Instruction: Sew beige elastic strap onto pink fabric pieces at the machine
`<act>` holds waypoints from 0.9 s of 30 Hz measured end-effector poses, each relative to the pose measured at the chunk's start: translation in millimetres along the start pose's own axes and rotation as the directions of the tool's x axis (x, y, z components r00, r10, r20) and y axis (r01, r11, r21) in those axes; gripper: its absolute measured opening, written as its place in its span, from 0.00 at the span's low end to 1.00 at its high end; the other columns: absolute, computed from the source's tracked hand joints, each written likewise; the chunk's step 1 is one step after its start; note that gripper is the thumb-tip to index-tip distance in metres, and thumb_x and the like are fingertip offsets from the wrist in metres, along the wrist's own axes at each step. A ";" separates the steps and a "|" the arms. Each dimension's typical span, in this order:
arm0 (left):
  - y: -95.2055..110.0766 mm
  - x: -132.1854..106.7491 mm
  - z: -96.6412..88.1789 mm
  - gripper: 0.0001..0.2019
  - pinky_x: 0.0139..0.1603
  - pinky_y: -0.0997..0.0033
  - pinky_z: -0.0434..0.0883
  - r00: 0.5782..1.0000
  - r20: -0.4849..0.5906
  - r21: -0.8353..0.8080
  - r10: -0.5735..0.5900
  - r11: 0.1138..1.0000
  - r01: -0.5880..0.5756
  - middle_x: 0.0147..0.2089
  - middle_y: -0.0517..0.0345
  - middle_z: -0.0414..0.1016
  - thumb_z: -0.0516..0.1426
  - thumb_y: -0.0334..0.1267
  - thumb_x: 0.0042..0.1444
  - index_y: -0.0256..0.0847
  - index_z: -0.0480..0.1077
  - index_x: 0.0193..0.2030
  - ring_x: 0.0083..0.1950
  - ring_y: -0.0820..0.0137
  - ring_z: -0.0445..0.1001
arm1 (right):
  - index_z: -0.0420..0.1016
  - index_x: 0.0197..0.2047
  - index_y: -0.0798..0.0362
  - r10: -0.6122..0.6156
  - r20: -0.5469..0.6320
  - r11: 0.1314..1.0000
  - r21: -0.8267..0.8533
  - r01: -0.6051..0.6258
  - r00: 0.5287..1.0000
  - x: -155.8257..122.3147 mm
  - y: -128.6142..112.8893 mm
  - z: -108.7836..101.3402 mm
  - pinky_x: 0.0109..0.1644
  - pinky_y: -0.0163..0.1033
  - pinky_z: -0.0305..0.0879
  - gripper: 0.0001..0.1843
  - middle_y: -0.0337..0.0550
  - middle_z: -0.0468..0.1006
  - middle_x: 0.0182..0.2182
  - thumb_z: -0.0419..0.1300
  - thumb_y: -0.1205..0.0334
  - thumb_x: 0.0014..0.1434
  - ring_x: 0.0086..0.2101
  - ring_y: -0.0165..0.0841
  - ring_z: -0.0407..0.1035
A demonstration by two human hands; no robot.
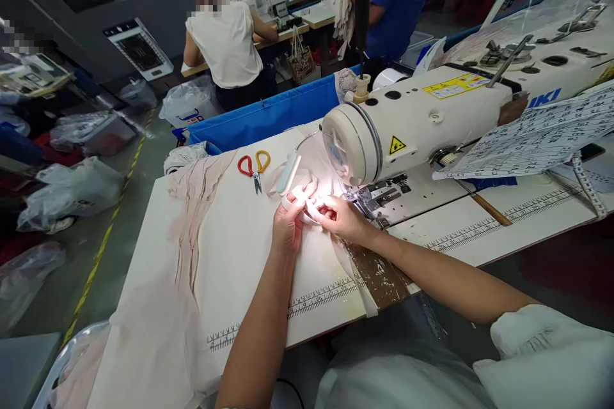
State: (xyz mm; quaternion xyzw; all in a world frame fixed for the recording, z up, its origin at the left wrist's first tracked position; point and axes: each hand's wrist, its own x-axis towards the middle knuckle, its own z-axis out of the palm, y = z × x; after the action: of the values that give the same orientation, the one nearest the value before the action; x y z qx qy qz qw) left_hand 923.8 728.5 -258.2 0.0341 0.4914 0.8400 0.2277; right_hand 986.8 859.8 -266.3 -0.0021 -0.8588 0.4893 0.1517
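My left hand [286,225] and my right hand [341,217] meet in the lamp's glare just in front of the needle of a white sewing machine [422,118]. Both pinch a small pale piece of fabric [307,203] between fingertips, close together. The bright light washes out the piece's shape. A strip of the same pale cloth runs from under my right hand toward the table's near edge. Small scissors with one red and one yellow handle [254,167] lie on the table beyond my left hand.
Pale pink fabric [192,204] lies piled along the left of the white table [249,268] with printed rulers. A printed paper sheet [537,140] leans on the machine. Behind a blue bin [268,116], two other people work at other sewing tables. Plastic bags litter the floor left.
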 end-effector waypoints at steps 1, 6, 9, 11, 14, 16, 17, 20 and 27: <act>0.2 0.0 -0.3 0.19 0.47 0.68 0.74 1.000 -0.002 -0.007 -0.004 1.000 0.003 0.45 0.50 0.81 0.67 0.36 0.44 0.37 0.75 0.45 0.44 0.65 0.79 | 0.70 0.29 0.53 0.007 0.006 1.000 0.007 -0.007 1.000 0.2 0.8 0.2 0.28 0.34 0.60 0.17 0.38 0.71 0.24 0.58 0.49 0.61 0.24 0.29 0.63; 2.1 -1.7 0.2 0.20 0.50 0.63 0.75 1.000 -0.002 -0.005 -0.019 1.000 0.019 0.47 0.48 0.81 0.66 0.36 0.45 0.37 0.74 0.47 0.49 0.60 0.79 | 0.72 0.30 0.54 -0.001 0.034 0.998 0.069 -0.001 0.999 0.6 1.5 -0.7 0.29 0.35 0.60 0.16 0.39 0.72 0.25 0.59 0.50 0.61 0.25 0.29 0.63; 4.8 -2.4 0.6 0.19 0.52 0.61 0.75 1.000 0.011 0.011 -0.013 1.000 0.013 0.48 0.47 0.81 0.65 0.37 0.46 0.38 0.74 0.47 0.52 0.56 0.78 | 0.72 0.31 0.55 0.018 0.053 0.991 0.134 -0.025 0.998 0.4 1.5 -1.7 0.28 0.34 0.58 0.12 0.38 0.71 0.25 0.60 0.54 0.58 0.24 0.29 0.62; 6.6 -2.2 -0.5 0.17 0.52 0.60 0.75 1.000 0.020 0.030 -0.023 0.999 0.023 0.48 0.47 0.80 0.65 0.38 0.47 0.39 0.75 0.46 0.54 0.55 0.77 | 0.73 0.32 0.55 0.035 0.070 0.984 0.174 -0.047 0.997 0.4 3.1 -1.8 0.27 0.34 0.57 0.09 0.37 0.70 0.24 0.60 0.57 0.56 0.24 0.28 0.61; 8.5 -1.4 -3.9 0.16 0.51 0.59 0.76 0.998 0.036 0.076 -0.054 0.996 0.051 0.49 0.47 0.80 0.63 0.39 0.49 0.41 0.75 0.46 0.55 0.54 0.76 | 0.75 0.34 0.56 0.031 0.100 0.973 0.225 -0.053 0.995 0.8 6.6 -1.3 0.28 0.34 0.58 0.08 0.38 0.72 0.26 0.59 0.60 0.54 0.24 0.28 0.62; 9.0 -1.1 -6.0 0.16 0.48 0.59 0.77 0.997 0.047 0.103 -0.066 0.993 0.061 0.49 0.48 0.80 0.63 0.40 0.50 0.42 0.75 0.46 0.54 0.54 0.77 | 0.76 0.35 0.57 0.032 0.118 0.962 0.265 -0.062 0.992 1.0 7.5 -1.5 0.29 0.35 0.61 0.10 0.41 0.75 0.29 0.58 0.60 0.54 0.26 0.30 0.65; 9.1 -1.2 -6.5 0.16 0.47 0.59 0.77 0.996 0.051 0.110 -0.070 0.992 0.064 0.48 0.48 0.80 0.62 0.40 0.50 0.42 0.75 0.47 0.54 0.54 0.77 | 0.76 0.36 0.57 0.032 0.131 0.956 0.286 -0.069 0.991 1.1 7.2 -1.8 0.31 0.36 0.63 0.10 0.42 0.76 0.31 0.58 0.59 0.55 0.27 0.31 0.67; 9.7 -2.1 -6.2 0.16 0.44 0.59 0.78 0.996 0.049 0.119 -0.078 0.990 0.072 0.47 0.48 0.81 0.62 0.40 0.49 0.41 0.76 0.46 0.50 0.54 0.78 | 0.77 0.38 0.58 0.026 0.176 0.937 0.338 -0.085 0.984 1.4 4.5 -3.4 0.33 0.38 0.68 0.12 0.45 0.79 0.33 0.58 0.58 0.56 0.30 0.33 0.72; 9.8 -1.2 -5.5 0.15 0.39 0.67 0.74 0.995 -0.007 0.265 -0.099 0.959 0.098 0.43 0.49 0.80 0.62 0.45 0.50 0.39 0.77 0.42 0.42 0.62 0.78 | 0.77 0.40 0.58 0.052 0.184 0.896 0.426 -0.128 0.981 2.3 3.8 -2.7 0.36 0.40 0.72 0.14 0.47 0.81 0.36 0.61 0.58 0.53 0.33 0.37 0.75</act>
State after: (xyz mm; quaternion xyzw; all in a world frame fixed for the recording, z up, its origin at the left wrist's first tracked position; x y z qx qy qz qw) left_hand 920.0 719.5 -252.5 0.0423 0.5997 0.7542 0.2641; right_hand 984.8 864.4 -267.7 0.0334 -0.7361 0.6740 0.0526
